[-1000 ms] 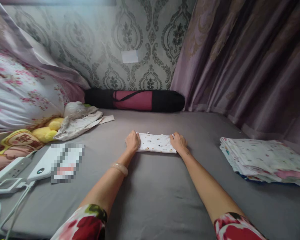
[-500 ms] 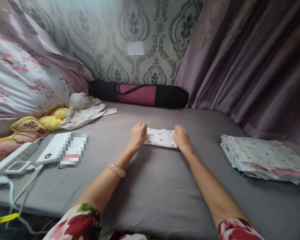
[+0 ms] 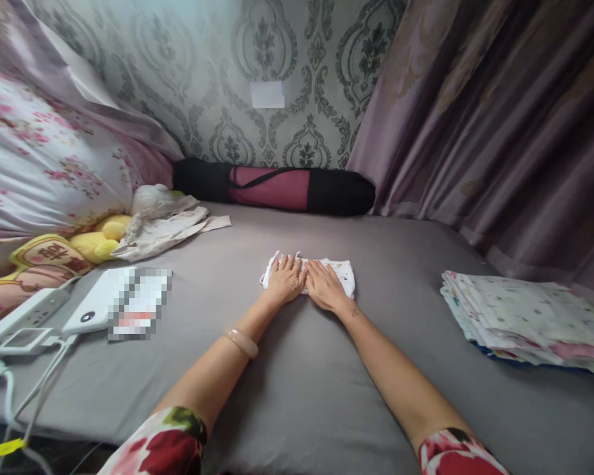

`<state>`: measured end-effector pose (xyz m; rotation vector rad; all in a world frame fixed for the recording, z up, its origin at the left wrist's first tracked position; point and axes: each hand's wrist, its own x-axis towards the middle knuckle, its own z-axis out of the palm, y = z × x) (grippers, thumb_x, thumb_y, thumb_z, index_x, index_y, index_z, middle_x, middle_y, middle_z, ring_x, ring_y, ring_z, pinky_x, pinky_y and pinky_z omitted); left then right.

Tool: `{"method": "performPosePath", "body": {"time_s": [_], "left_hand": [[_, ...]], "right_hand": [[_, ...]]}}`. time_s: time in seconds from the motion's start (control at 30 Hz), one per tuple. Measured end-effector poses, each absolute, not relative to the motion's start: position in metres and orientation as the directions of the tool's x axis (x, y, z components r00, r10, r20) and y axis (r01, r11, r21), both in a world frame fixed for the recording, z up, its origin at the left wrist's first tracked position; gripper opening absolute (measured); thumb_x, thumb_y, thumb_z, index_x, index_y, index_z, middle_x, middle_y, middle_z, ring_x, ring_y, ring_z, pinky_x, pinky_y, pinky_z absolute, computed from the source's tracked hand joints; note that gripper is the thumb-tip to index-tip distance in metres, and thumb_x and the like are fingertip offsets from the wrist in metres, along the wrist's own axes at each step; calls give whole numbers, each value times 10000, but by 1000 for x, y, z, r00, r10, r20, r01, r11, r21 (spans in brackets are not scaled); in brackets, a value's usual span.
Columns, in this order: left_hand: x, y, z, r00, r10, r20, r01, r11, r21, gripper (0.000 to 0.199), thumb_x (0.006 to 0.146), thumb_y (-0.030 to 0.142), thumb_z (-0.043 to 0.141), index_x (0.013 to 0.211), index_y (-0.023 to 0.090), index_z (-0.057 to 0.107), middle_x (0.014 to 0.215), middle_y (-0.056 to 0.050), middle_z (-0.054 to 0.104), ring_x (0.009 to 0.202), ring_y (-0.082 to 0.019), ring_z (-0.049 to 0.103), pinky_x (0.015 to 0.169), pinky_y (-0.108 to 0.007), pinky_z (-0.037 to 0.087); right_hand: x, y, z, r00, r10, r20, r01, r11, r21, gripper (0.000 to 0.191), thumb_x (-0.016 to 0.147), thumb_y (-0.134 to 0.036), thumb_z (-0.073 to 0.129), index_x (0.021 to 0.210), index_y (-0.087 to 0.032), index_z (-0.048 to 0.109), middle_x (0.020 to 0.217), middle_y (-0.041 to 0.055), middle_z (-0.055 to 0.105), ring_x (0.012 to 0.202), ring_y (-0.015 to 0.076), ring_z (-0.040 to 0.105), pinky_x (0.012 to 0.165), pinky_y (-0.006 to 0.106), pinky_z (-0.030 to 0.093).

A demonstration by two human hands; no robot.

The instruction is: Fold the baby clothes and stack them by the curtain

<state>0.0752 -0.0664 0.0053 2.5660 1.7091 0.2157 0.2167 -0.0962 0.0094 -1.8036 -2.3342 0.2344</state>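
Observation:
A small folded white cloth [image 3: 345, 272] with a sparse print lies on the grey bed sheet [image 3: 297, 382], straight ahead of me. My left hand [image 3: 286, 278] rests flat on its left half, fingers stretched forward. Beside it, my right hand [image 3: 324, 284] lies flat across the middle, the two hands almost touching. Neither one grips the fabric. Thin white ties or loops stick out at the cloth's left end and far edge. Much of the cloth is hidden beneath my palms.
At the right is a stack of folded printed cloths [image 3: 515, 316]. A black and pink roll bag [image 3: 272, 188] lies against the wall. On the left are a crumpled pale garment [image 3: 165, 231], yellow plush toys [image 3: 99, 241], a white power bank [image 3: 96, 307] and a power strip [image 3: 34, 316] with cables.
Both hands have let go of the cloth's left and right ends and moved inward. They now press flat on top of it, side by side.

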Motion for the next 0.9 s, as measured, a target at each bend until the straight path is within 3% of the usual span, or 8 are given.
{"method": "performPosePath", "body": {"time_s": [0.23,0.4,0.73,0.9], "left_hand": [[75,-66,4,285,952,114,949,-297,108,599,997,443,190,1446,106,398,1505,-166,393,1419,-299,306,1161,-446,229],[65,-62,1,213,971,108,967,-226,119,608,996,432,185,1448,75,380,1519,-178,364,1430,-298,282,1158,-473,232],[33,-56,2,209,978,24,949,-209,236,613,974,450,236,1469,100,325,1540,-176,323,1434,-297,271,1160,-507,201],[32,-57,3,195,981,8,947,-190,260,615,976,453,217,1476,106,307,1552,-167,301,1449,-291,235,1164,-516,180]], "right_hand": [[218,-95,8,-190,981,33,960,193,-204,571,974,-294,217,1495,-83,322,1565,88,290,1451,220,215,1185,420,110],[224,-95,7,-121,992,24,974,124,-190,588,980,-311,204,1490,-39,314,1564,111,284,1457,229,194,1189,411,96],[251,-97,3,-63,997,54,995,67,-69,597,967,-297,214,1481,-11,320,1548,149,309,1432,255,263,1181,404,161],[279,-101,-4,-17,999,48,997,21,-68,598,967,-296,186,1483,-24,318,1560,149,283,1444,253,233,1174,427,185]]}}
